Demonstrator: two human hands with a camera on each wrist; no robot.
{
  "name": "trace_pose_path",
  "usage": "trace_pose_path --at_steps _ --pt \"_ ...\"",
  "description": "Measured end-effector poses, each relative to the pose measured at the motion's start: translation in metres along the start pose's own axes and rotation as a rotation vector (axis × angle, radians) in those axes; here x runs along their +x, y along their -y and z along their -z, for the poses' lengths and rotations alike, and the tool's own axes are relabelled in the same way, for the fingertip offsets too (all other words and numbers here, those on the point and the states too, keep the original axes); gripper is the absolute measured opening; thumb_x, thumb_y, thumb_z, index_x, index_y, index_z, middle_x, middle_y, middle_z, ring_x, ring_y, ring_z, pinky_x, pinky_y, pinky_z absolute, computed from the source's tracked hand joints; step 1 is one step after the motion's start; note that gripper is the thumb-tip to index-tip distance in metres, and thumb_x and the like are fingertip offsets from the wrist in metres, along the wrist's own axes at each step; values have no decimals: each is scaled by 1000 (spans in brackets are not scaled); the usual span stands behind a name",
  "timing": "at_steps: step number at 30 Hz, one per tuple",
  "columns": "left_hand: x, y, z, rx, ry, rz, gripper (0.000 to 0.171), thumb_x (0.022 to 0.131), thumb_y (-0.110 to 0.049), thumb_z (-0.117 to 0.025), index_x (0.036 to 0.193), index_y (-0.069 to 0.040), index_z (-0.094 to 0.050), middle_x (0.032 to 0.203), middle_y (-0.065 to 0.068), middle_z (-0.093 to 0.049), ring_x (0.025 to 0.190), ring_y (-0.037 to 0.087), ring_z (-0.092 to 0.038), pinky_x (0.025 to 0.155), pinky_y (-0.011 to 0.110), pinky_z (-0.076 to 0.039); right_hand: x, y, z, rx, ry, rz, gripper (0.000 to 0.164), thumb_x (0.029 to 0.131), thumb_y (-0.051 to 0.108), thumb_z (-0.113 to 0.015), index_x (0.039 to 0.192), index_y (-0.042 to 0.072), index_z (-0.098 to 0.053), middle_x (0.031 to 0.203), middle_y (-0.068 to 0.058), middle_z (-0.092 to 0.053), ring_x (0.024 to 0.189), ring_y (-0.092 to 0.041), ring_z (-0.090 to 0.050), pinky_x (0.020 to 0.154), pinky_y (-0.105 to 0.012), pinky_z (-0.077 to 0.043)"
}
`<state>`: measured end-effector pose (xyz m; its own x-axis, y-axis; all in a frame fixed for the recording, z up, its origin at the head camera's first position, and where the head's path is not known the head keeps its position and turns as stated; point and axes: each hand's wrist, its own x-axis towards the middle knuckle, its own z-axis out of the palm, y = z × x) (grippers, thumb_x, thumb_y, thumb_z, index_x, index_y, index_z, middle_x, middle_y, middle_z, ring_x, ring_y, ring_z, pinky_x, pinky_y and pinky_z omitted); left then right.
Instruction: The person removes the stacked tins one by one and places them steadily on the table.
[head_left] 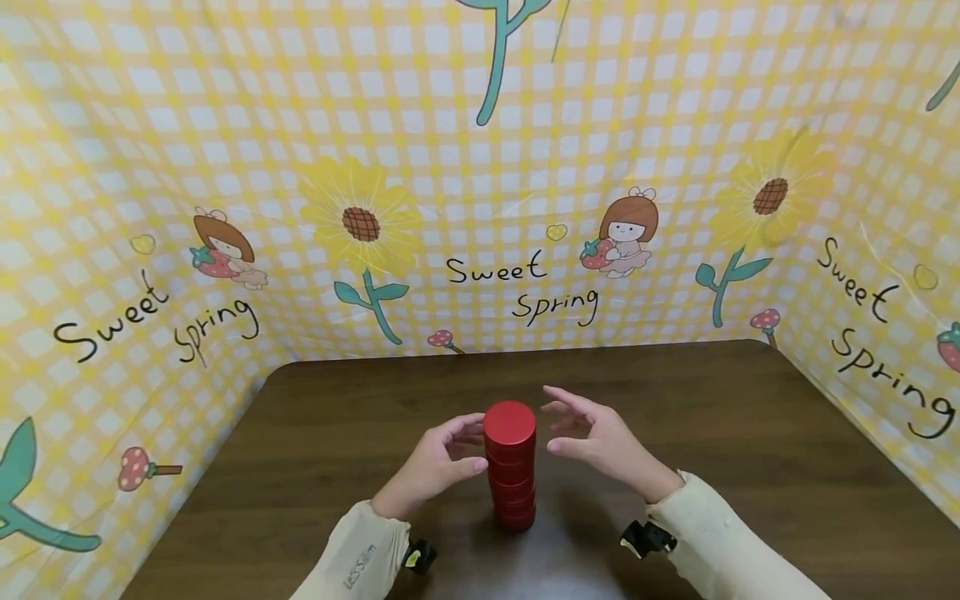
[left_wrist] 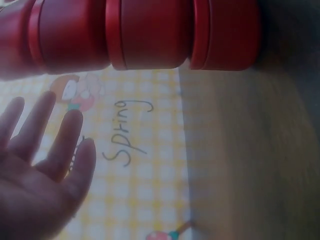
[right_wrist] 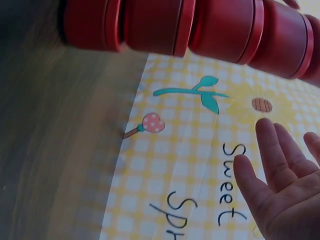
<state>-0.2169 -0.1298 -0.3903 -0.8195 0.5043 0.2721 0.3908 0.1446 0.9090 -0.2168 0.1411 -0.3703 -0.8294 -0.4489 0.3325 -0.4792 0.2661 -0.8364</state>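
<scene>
Several red round lidded tins (head_left: 512,479) stand stacked in one column near the front middle of the table. The upper tins sit slightly offset over the lower ones. To the left of the column is my left hand (head_left: 435,462), its thumb and fingers spread at the height of the top tins. My right hand (head_left: 603,437) hovers on the other side, apart from the stack, with loosely bent fingers and nothing in them. Both wrist views show the tins (left_wrist: 150,35) beside spread fingers, the right hand (right_wrist: 287,187) having a visible gap to them.
The dark wooden table (head_left: 337,517) carries the stack. Behind it and on both sides hangs a yellow-checked cloth (head_left: 420,125) printed with sunflowers and lettering. Black wrist cameras (head_left: 648,539) sit under the cream sleeves (head_left: 723,525), low beside the stack.
</scene>
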Motion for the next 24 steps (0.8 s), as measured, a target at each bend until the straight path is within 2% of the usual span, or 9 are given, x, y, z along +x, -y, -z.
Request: trace_pose_path --at_steps 3,5,11,18,20,24 --pt "2 -1 -3 23 9 10 68 87 -34 -70 132 11 -47 122 25 -58 109 37 -56 91 57 -42 3 4 -5 4 25 -2 72 83 28 -76 141 0 -43 125 -18 -59 105 -33 -60 85 -38 -50" --pt "3 -2 -4 33 12 14 70 86 -38 -71 132 10 -48 120 24 -59 107 35 -56 91 59 -42 4 7 -9 6 37 1 73 82 29 -76 141 0 -43 125 -17 -58 107 -31 -59 88 -43 -47" --pt "8 -3 -9 69 25 10 68 84 -39 -71 129 7 -51 118 20 -61 104 30 -56 88 54 -44 7 15 -16 -10 26 29 73 81 23 -77 141 0 -43 122 -17 -58 106 -29 -60 91 -51 -44" --pt "12 -5 -13 101 26 6 64 83 -35 -71 129 5 -52 119 17 -61 105 28 -54 88 45 -45 12 17 -24 -23 25 34 73 81 25 -77 141 1 -44 121 -15 -60 103 -27 -59 90 -51 -45" --pt "13 -6 -14 108 26 4 62 83 -33 -72 129 4 -53 120 16 -61 105 27 -54 88 47 -45 14 16 -26 -14 22 37 73 80 26 -77 141 2 -44 121 -14 -60 103 -26 -58 90 -53 -45" --pt "16 -8 -15 102 34 14 57 82 -28 -73 127 2 -55 119 16 -62 102 26 -54 87 52 -44 15 16 -28 -6 19 45 73 80 26 -77 141 2 -45 122 -14 -60 102 -25 -57 87 -47 -47"
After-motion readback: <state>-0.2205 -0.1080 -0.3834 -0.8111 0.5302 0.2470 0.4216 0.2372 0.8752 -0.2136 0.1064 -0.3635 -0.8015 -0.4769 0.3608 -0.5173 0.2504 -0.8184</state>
